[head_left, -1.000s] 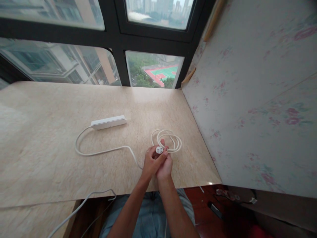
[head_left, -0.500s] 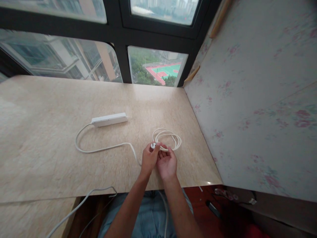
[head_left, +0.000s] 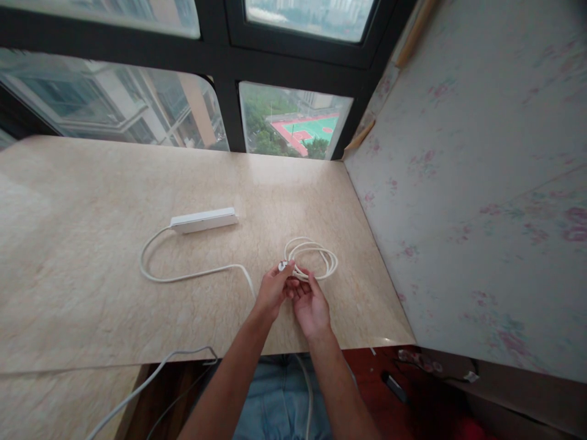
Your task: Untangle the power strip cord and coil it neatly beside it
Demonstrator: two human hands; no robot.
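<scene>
My left hand (head_left: 271, 292) is closed, its thumb and fingers gripping a white plug (head_left: 282, 266). Beside it, my right hand (head_left: 313, 310) has its palm turned up, with thumb and curled fingers pinching the near side of a coiled white power cable (head_left: 335, 263). The loops lie just beyond both hands, over the stone-patterned sill. Farther left rests a long white power strip (head_left: 204, 220), and its cord curves across the sill toward my left forearm, which hides where it runs on.
The beige sill (head_left: 92, 244) ends at dark window frames (head_left: 284, 58) ahead and a flowered wall (head_left: 458, 201) on the right. Another pale cable (head_left: 151, 373) hangs over the front edge at lower left. A dark object (head_left: 393, 387) lies on the reddish floor.
My left hand has shifted slightly and the plug has turned a little in its fingers. My right hand stays at the coil, and the view has moved a touch.
</scene>
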